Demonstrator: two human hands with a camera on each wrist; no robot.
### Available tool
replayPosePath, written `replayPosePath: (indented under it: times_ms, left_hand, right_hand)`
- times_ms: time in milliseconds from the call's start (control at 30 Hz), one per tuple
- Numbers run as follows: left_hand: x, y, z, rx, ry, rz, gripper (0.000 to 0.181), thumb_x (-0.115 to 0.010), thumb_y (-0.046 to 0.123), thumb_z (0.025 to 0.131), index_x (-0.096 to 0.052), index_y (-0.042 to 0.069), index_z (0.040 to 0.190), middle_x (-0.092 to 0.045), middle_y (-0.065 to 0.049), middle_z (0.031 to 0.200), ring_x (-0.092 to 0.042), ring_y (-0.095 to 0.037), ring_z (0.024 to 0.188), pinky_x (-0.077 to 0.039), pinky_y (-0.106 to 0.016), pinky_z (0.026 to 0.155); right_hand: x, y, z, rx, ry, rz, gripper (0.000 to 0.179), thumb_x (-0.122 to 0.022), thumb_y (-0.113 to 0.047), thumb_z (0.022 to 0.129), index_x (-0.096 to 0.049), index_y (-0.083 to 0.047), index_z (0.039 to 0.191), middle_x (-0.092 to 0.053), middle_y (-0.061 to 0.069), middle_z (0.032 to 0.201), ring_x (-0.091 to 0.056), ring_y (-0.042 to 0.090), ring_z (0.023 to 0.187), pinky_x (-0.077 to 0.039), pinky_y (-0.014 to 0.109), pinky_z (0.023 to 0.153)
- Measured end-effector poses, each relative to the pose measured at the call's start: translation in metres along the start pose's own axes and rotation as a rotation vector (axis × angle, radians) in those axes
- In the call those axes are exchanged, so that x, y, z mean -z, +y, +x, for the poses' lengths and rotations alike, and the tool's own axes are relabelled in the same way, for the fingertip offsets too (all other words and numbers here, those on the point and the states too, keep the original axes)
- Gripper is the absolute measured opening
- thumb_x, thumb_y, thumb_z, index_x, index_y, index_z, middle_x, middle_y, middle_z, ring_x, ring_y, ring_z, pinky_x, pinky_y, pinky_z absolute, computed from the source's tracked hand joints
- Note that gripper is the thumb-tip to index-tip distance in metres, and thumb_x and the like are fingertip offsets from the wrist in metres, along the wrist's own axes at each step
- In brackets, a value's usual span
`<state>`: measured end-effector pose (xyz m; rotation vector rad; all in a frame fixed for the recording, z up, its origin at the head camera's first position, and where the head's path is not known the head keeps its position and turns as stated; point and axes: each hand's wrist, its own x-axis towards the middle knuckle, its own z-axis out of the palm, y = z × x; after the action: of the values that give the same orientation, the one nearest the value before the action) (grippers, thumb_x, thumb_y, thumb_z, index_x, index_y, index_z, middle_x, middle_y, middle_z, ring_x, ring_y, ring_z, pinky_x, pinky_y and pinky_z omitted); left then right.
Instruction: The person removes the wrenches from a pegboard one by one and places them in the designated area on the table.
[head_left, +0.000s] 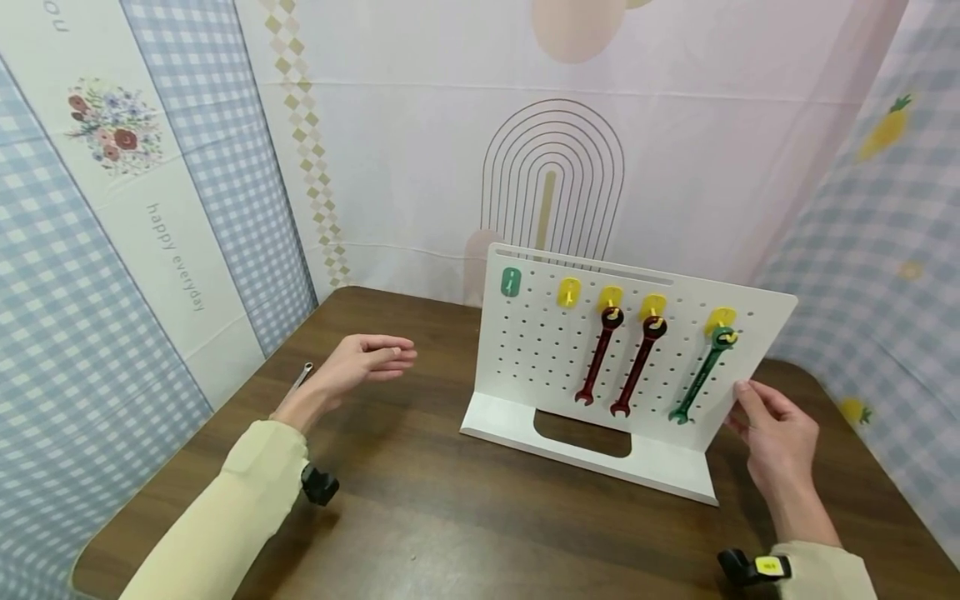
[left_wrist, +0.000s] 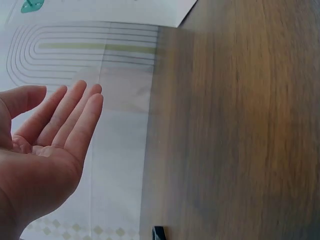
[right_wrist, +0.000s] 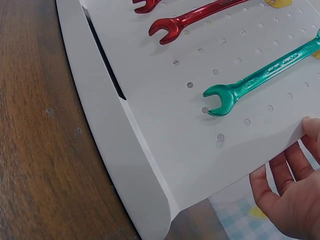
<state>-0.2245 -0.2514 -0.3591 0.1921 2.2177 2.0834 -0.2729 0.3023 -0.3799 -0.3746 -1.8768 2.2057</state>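
Observation:
A white pegboard stands upright on its flat base, angled on the table. My right hand grips its right edge, thumb on the front face and fingers behind, also seen in the right wrist view. Two dark red combination wrenches and a green wrench hang by their ring ends from yellow hooks, open jaws down. My left hand hovers left of the board, holding nothing, its fingers extended and slightly bent. Behind the left wrist lies a silver wrench, partly hidden by the forearm.
A green hook and a yellow hook on the board's left carry nothing. The brown wooden table spreads beneath. A printed white cloth hangs behind, with blue checked cloth at the sides.

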Motion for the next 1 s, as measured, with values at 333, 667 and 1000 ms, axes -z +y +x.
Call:
replayPosePath:
  times_ms: [333,667,1000]
  left_hand:
    - [-0.019,0.001,0.008,-0.025,-0.057,-0.028,0.034,-0.048,0.008,0.099,-0.051,-0.007,0.13,-0.057,-0.026,0.126,-0.059,-0.033,0.115,-0.049,-0.041,0.095]
    - [-0.042,0.003,0.016,-0.035,-0.088,-0.043,0.032,-0.05,0.008,0.099,-0.054,-0.003,0.128,-0.062,-0.02,0.122,-0.057,-0.04,0.116,-0.048,-0.044,0.095]
    - [-0.063,0.006,0.024,-0.035,-0.114,-0.053,0.031,-0.05,0.007,0.098,-0.055,0.0,0.128,-0.06,-0.022,0.125,-0.059,-0.036,0.114,-0.049,-0.044,0.095]
  right_hand:
    - [0.0,0.001,0.0,-0.003,0.004,-0.015,0.055,-0.077,-0.038,0.074,-0.066,-0.012,0.122,-0.062,-0.006,0.105,-0.06,0.011,0.086,-0.056,0.021,0.062]
    - [0.001,0.001,0.0,0.003,-0.002,-0.003,0.055,-0.078,-0.037,0.074,-0.066,-0.012,0.122,-0.063,-0.006,0.105,-0.061,0.01,0.084,-0.057,0.022,0.061]
    - [0.001,0.001,0.001,-0.011,-0.005,-0.008,0.057,-0.077,-0.038,0.074,-0.065,-0.013,0.123,-0.063,-0.007,0.106,-0.061,0.011,0.086,-0.057,0.022,0.062]
